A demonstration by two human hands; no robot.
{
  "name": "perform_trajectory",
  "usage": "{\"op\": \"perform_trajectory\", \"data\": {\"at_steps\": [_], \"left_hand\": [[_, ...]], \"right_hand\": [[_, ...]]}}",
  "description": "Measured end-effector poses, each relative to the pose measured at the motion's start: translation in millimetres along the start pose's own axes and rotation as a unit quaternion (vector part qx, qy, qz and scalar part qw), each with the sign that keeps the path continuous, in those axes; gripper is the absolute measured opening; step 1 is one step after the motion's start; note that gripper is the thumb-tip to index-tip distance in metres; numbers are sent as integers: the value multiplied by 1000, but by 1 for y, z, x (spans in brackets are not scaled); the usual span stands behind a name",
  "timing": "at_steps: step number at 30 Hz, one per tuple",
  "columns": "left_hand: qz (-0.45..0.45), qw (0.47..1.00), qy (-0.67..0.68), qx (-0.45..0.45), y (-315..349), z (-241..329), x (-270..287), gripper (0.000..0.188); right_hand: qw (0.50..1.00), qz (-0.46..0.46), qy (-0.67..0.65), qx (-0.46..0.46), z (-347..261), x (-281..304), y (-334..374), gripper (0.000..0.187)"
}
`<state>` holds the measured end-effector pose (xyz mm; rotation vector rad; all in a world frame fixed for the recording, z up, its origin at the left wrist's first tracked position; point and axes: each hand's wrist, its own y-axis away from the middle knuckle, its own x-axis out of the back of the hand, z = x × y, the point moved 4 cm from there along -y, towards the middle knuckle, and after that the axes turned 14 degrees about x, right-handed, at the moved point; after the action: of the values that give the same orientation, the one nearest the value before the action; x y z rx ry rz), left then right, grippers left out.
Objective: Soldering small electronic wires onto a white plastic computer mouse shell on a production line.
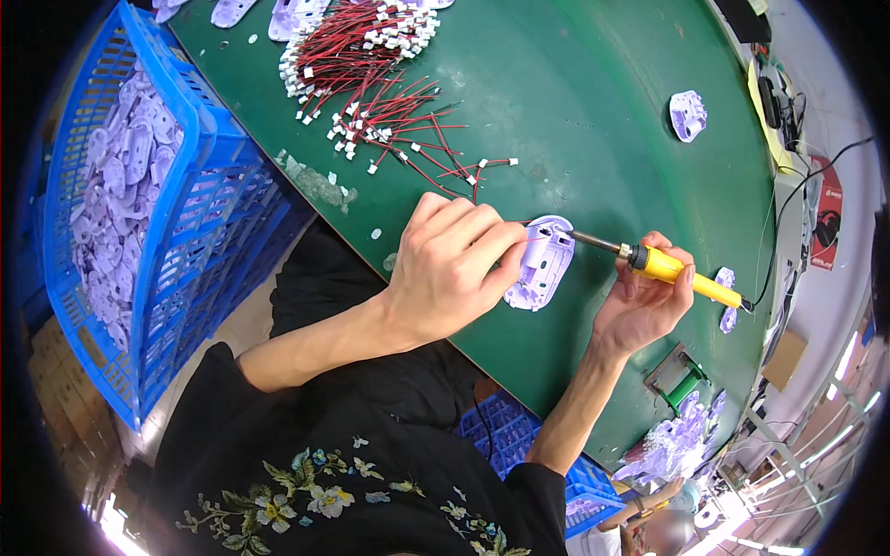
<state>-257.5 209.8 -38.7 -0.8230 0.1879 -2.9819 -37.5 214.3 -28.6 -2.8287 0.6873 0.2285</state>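
Beyond the left hand (pixel 452 252), a wire heap (pixel 345 46) crowds the green table (pixel 584 120).

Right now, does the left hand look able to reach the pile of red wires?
Probably yes: the pile of red wires lies beyond the left hand, with only loose wires between on the green table. That hand, though, seems busy pinching a red wire.
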Motion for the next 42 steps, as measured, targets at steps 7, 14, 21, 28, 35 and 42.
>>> {"op": "perform_trajectory", "data": {"at_steps": [7,14,21,28,35,42], "left_hand": [[6,999,-38,15,-5,-2,-3,14],[10,999,-43,16,-7,-2,-5,13],[0,999,-49,11,-8,-1,-5,13],[4,999,-50,8,-6,-2,-5,15],[1,999,-50,5,-7,-2,-6,14],[-6,999,-53,4,-8,-1,-4,14]], "right_hand": [[1000,1,10,7,5,1,2,26],[999,-13,31,22,2,0,3,28],[996,-21,72,50,-5,-5,4,28],[995,-16,74,60,-7,-5,6,27],[996,-11,67,65,-7,-5,6,26],[996,-15,63,63,-8,-5,6,26]]}}
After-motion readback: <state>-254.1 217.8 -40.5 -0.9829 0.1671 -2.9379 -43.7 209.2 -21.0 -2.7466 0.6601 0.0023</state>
